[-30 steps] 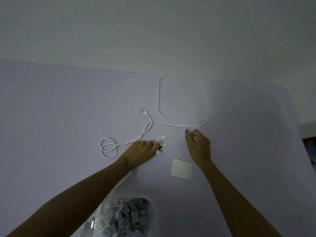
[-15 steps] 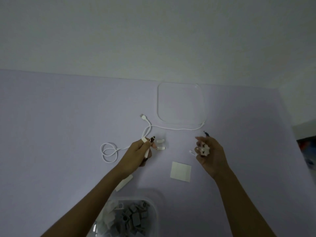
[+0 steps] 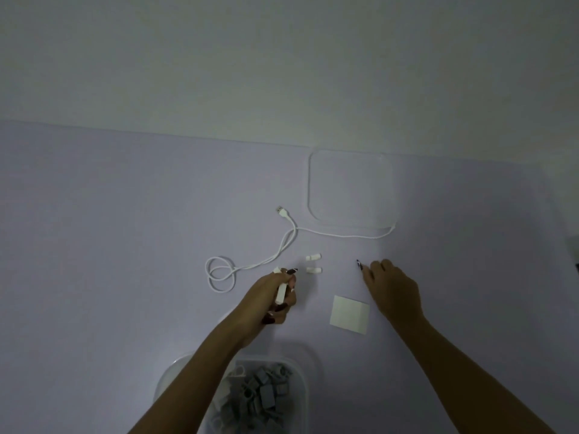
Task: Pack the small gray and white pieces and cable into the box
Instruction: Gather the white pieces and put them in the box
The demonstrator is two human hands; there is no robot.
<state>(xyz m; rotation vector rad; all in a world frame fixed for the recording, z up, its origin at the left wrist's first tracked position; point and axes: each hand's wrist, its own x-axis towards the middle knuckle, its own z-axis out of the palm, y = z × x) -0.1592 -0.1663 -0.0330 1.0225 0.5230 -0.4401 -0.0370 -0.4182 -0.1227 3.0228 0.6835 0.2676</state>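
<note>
My left hand [image 3: 271, 303] is closed around a slim white piece [image 3: 281, 295], held just above the table. Right of its fingertips lie two small white pieces [image 3: 313, 256], one above the other. The white cable [image 3: 283, 245] runs from a coil at the left, past a USB plug, to the lid's corner. My right hand [image 3: 390, 288] is palm down over the table with one finger stretched out; what is under it is hidden. The clear box [image 3: 303, 383], at the bottom under my left forearm, holds several gray pieces [image 3: 260, 394].
A clear square lid [image 3: 352, 192] lies flat at the back, near the wall. A pale square card [image 3: 349, 314] lies between my hands. The lilac table surface [image 3: 125, 245] stretches to the left.
My right hand, which showed small white pieces in its upturned palm, has turned palm down towards the table. My left hand has lifted the slim white piece and drawn back slightly.
</note>
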